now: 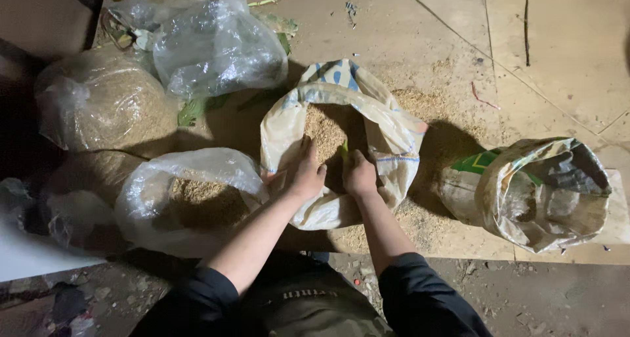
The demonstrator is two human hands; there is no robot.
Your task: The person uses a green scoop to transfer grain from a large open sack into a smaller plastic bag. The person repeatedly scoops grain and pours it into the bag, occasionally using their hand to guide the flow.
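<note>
As both hands [331, 173] dig, sack [394, 140] mouth upward

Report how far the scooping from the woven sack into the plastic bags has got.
Done: two clear bags, one and another, already hold sawdust-like material. In hand: left hand and right hand are both inside the open woven sack, which has material left. Left: another sack stands open, untouched.

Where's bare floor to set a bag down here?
Free: the board floor top right, beyond the white woven sack and above the crumpled sack. Crowded: the left side, packed with clear plastic bags. Both hands, left and right, fill the white sack's mouth.
</note>
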